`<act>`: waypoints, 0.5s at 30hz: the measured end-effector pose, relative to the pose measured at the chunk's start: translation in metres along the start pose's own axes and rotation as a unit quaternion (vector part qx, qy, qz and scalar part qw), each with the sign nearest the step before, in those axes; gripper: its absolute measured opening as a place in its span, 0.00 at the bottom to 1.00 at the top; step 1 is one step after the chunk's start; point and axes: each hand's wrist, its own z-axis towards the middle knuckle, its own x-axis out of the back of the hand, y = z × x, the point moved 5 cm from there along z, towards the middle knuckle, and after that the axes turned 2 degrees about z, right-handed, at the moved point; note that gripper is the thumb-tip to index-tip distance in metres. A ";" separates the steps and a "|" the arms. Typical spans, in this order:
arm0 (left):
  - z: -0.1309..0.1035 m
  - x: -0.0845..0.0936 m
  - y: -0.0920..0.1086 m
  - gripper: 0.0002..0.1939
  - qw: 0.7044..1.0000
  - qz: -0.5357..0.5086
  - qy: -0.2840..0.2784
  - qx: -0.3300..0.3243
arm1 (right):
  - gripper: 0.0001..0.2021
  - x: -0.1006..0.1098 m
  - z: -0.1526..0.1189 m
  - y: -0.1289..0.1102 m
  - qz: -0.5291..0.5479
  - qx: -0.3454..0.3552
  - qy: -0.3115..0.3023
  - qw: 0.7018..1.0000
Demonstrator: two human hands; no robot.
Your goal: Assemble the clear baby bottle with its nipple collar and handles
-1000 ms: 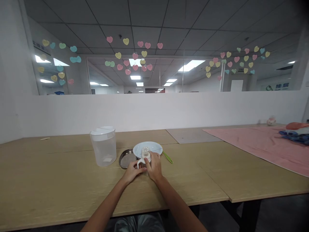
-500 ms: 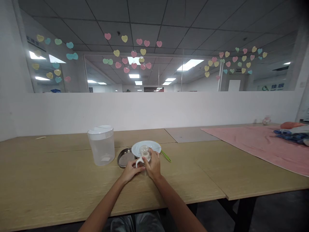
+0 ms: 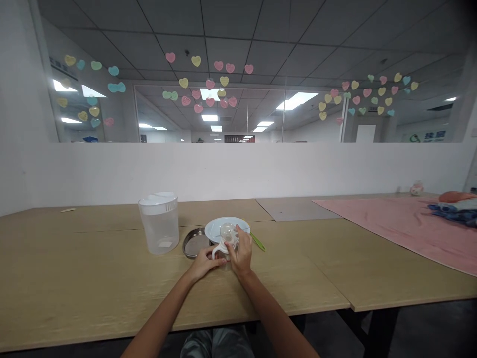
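Clear white-handled bottle [image 3: 227,233], contents indistinct, gripped by both hands [image 3: 201,265] [image 3: 242,254]; translucent pitcher [image 3: 161,227] beside metal tray [image 3: 194,243].

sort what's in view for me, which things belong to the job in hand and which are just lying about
In the job:
clear bottle with white handle and clear domed top, held between the left hand and right hand

Seemingly just lying about:
tall translucent plastic bucket with white top
silver metal tray
pale rounded plate
slim green-handled utensil
broad pink cloth
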 end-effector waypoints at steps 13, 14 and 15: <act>-0.001 -0.002 0.004 0.24 0.999 -0.038 -0.025 0.000 | 0.25 0.005 0.001 -0.008 -0.013 0.024 0.007 1.000; -0.001 -0.002 0.004 0.24 0.999 -0.041 -0.024 0.002 | 0.25 0.006 0.001 -0.008 -0.015 0.022 0.014 1.000; -0.001 -0.002 0.004 0.24 0.999 -0.042 -0.021 0.005 | 0.25 0.007 0.001 -0.008 -0.016 0.020 0.023 0.999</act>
